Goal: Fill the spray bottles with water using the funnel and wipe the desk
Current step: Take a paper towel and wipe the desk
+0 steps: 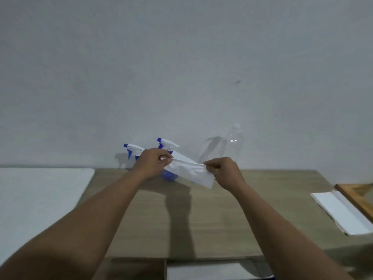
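Observation:
A white tissue (189, 172) is stretched in the air between my left hand (153, 161) and my right hand (223, 170), each pinching one end above the far part of the wooden desk (222, 215). Behind my hands, against the wall, stand two spray bottles with white and blue trigger heads: one spray bottle (132, 150) on the left and another spray bottle (167, 145) beside it, their bodies mostly hidden by my left hand and the tissue. A large clear plastic water bottle (228, 142) stands to their right. I see no funnel.
A white board (40, 190) lies flat on the left, next to the desk. A folded stack of white tissues (341, 211) rests at the desk's right edge, next to a wooden frame (357, 197). A grey wall closes the back.

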### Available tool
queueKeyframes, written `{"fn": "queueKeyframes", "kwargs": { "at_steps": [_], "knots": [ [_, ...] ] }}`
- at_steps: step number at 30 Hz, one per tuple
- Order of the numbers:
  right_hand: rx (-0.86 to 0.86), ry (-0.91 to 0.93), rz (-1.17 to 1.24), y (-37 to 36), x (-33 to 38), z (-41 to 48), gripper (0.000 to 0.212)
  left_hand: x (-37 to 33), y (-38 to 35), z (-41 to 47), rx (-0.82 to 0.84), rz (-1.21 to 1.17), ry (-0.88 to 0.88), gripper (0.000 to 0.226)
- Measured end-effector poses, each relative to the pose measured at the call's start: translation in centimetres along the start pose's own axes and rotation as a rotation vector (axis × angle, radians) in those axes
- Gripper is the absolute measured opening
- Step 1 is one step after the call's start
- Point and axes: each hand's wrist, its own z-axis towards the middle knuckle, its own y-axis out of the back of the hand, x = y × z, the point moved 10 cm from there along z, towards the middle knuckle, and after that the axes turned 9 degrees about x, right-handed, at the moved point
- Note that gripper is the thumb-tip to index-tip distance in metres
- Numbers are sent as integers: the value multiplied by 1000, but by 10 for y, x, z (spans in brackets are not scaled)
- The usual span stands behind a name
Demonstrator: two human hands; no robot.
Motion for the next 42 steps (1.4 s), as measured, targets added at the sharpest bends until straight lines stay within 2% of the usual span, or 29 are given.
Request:
{"fn": "queueKeyframes", "kwargs": {
  "at_steps": [8, 14, 20, 24, 26, 27, 29, 32, 35, 37, 39, 42],
  "knots": [
    [258, 22, -9, -110, 50, 32, 16, 92, 50, -43, 69, 104, 192, 12],
    [364, -94, 138, -160, 58, 50, 20, 139, 68, -49, 92, 61, 324, 12],
    [338, -62, 20, -208, 53, 78, 18, 201, 50, -30, 105, 101, 396, 13],
    [277, -139, -28, -242, 31, 93, 19, 251, 23, -19, 42, 119, 429, 6],
    [203, -136, -98, -252, 27, 95, 19, 259, 16, -19, -44, 253, 386, 21],
    [159, -107, -150, -256, 28, 95, 26, 256, 11, -21, -85, 348, 344, 30],
    [117, -20, -255, -269, 36, 92, 39, 248, -4, -27, -130, 381, 250, 36],
    [166, 108, -263, -301, 50, 84, 38, 250, -46, -42, 33, 416, 166, 43],
    [299, 98, -255, -336, 42, 73, 45, 278, -78, -57, 234, 521, 185, 57],
    [381, 130, -356, -360, 32, 61, 60, 286, -84, -64, 269, 572, 173, 67],
    [393, 199, -460, -375, 26, 52, 73, 287, -85, -65, 287, 637, 155, 70],
    [314, 224, -479, -375, 24, 50, 67, 288, -88, -64, 330, 687, 177, 74]
  ]
}}
